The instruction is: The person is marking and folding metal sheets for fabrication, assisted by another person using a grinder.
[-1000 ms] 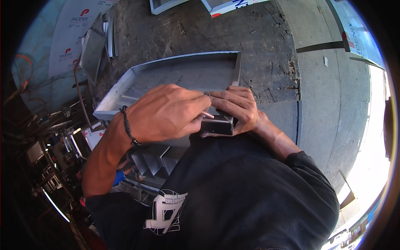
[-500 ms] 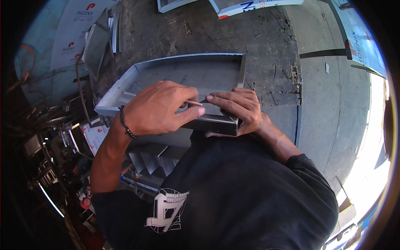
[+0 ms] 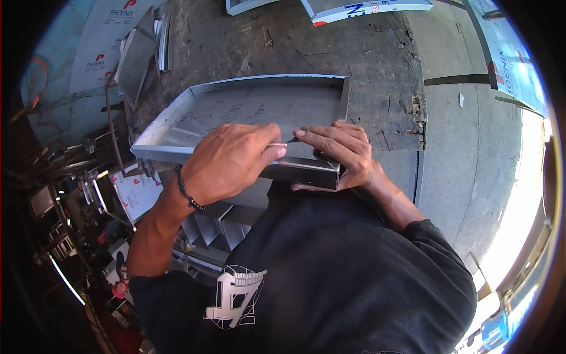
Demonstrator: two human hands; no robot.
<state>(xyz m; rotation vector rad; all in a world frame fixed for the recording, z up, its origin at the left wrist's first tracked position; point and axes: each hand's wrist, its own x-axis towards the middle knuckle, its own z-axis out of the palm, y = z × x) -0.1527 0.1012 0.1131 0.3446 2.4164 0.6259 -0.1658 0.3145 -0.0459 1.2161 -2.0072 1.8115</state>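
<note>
A shallow sheet-metal tray (image 3: 177, 110) with upturned walls lies on the worn bench in front of me, pen-like marks on its floor. My left hand (image 3: 236, 156) reaches over its near wall, fingers closed in a pinch on a thin, rod-like piece (image 3: 277, 144). Its kind and far end are hard to make out. My right hand (image 3: 339, 150) is wrapped over the tray's near right corner, fingers on top and thumb below the wall. By its index fingertip a small dark pointed tip (image 3: 292, 140) shows, close to the rod-like piece.
Another metal piece with blue-and-white film (image 3: 371, 7) rests at the bench's far edge. Sheet-metal parts (image 3: 138, 62) lean at the far left. Angled metal pieces (image 3: 215, 227) sit below the bench by my left forearm. Concrete floor (image 3: 451, 147) lies to the right.
My left hand has shifted slightly, its wrist lower and further right, and less of the rod-like piece shows. My right hand stays on the tray's corner.
</note>
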